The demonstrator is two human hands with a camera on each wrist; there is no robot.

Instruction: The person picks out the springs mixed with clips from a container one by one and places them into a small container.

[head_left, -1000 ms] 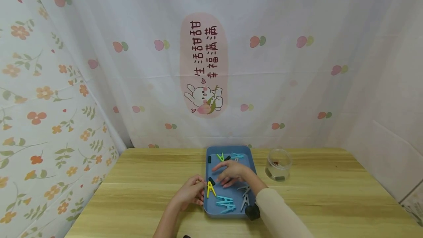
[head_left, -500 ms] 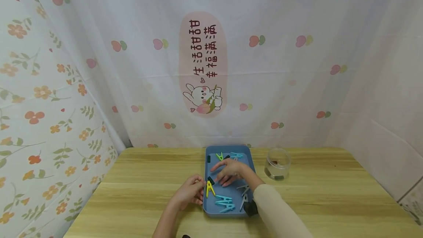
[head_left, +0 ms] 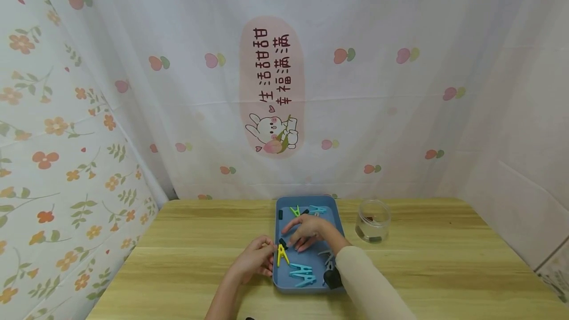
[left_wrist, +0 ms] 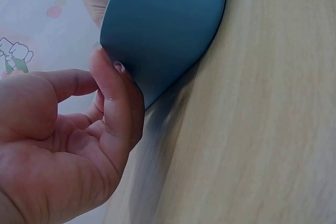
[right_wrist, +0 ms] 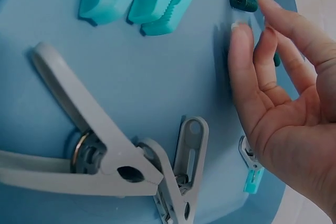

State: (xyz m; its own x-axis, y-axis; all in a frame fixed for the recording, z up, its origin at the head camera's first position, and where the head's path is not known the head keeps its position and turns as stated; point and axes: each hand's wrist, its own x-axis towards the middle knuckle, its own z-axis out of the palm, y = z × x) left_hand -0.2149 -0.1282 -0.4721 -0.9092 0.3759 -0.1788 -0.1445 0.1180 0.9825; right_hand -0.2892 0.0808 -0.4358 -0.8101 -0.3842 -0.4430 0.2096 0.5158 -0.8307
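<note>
My left hand (head_left: pixel 257 259) is at the left rim of a blue tray (head_left: pixel 306 289); in the left wrist view its thumb and fingertips hold the edge. A yellow clothespin (head_left: pixel 282 256) lies inside the tray beside that hand. Over the tray reaches my right hand (head_left: pixel 307 232), its fingers extended and slightly bent. In the right wrist view, its thumb tip is close to a small dark green ridged cylinder (right_wrist: pixel 243 2) at the end of the yellow clothespin. Whether the thumb touches it I cannot tell. The fingertips are apart from the thumb.
Teal clothespins (head_left: pixel 303 274) and grey clothespins (right_wrist: pixel 105 129) lie in the tray. Farther back are a lime clothespin (head_left: pixel 296 211) and another dark cylinder (head_left: pixel 280 215). A clear jar (head_left: pixel 374 221) holding dark pieces stands right of the tray on the wooden table (head_left: pixel 426 251).
The right forearm has shifted slightly left, and the dark green cylinder beside the yellow clothespin has turned a little. The left hand has stayed at the tray rim.
</note>
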